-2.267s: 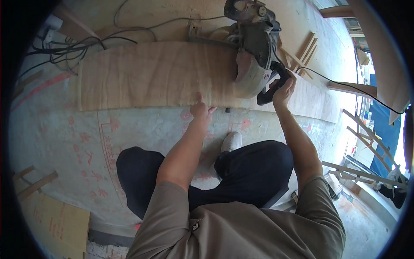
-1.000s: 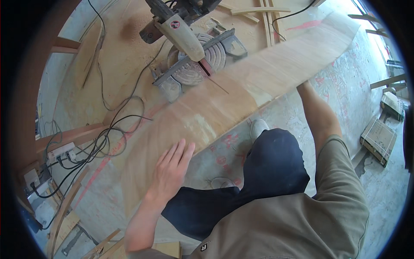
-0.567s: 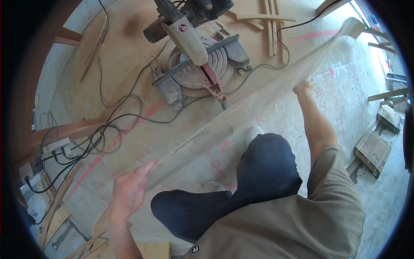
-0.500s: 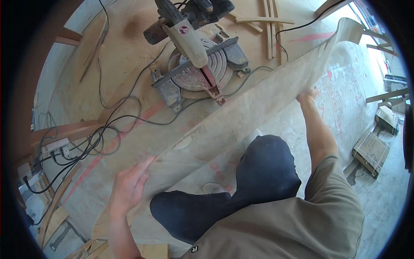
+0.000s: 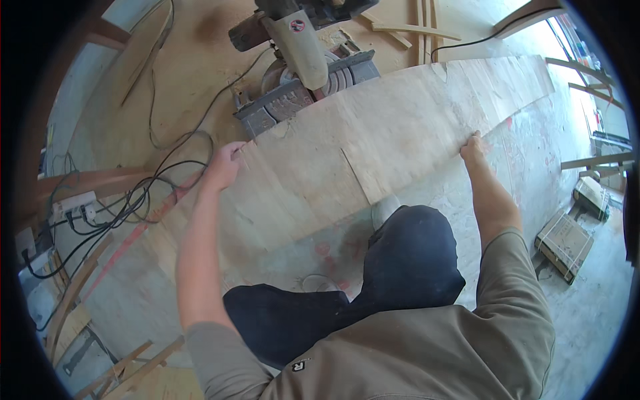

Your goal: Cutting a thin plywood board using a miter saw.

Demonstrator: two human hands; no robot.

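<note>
Plywood is spanning the near side of the saw, slit partway, its far part seemingly uncut, while we are gripping its edges with fingers of left hand and right hand.

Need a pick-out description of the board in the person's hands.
Find the grimy saw at top centre. Just below, a long pale board slants up to the right, left hand on its far edge, right hand on the near one. Unlike the narrow wood strips beyond, it is broad, with a dark slit from its near edge.
</note>
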